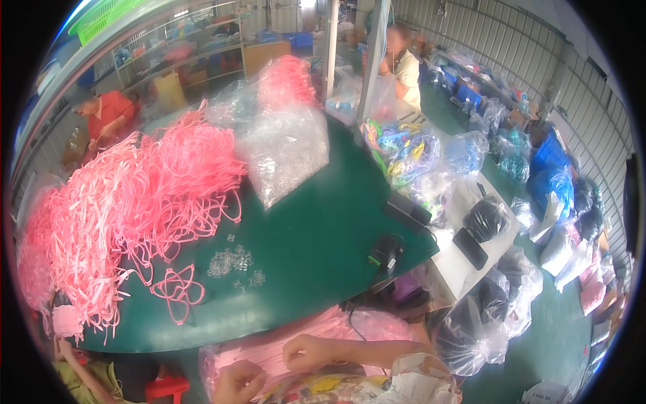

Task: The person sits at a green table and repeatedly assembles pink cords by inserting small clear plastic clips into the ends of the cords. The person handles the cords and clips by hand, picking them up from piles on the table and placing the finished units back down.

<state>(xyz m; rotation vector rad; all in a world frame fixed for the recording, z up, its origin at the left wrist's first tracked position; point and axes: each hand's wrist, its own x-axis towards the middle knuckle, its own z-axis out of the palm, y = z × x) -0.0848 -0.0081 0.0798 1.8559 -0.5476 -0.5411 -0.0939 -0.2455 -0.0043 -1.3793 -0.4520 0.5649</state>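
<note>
My left hand (pixel 239 382) is low in the head view, its fingers curled together. Just right of it, my right hand (pixel 307 352) comes in from the right with thumb and fingers pinched. Anything in either hand is too small to make out. Below the table edge, under both hands, lies a spread of pink straps (pixel 269 345), partly in clear plastic. On the green table (pixel 303 269) beyond are small clear plastic buckles (pixel 230 261) in a loose pile. Left of them lies a loose tangle of pink straps (pixel 176 293), near a large pink strap heap (pixel 155 175).
A clear bag of small pieces (pixel 289 151) lies behind the buckles. Black boxes (pixel 407 207) and a dark device (pixel 387 250) are at the table's right. Co-workers are at far left (pixel 111 118), back (pixel 405 71) and lower left (pixel 94 380). Filled plastic bags (pixel 484 330) stand at right.
</note>
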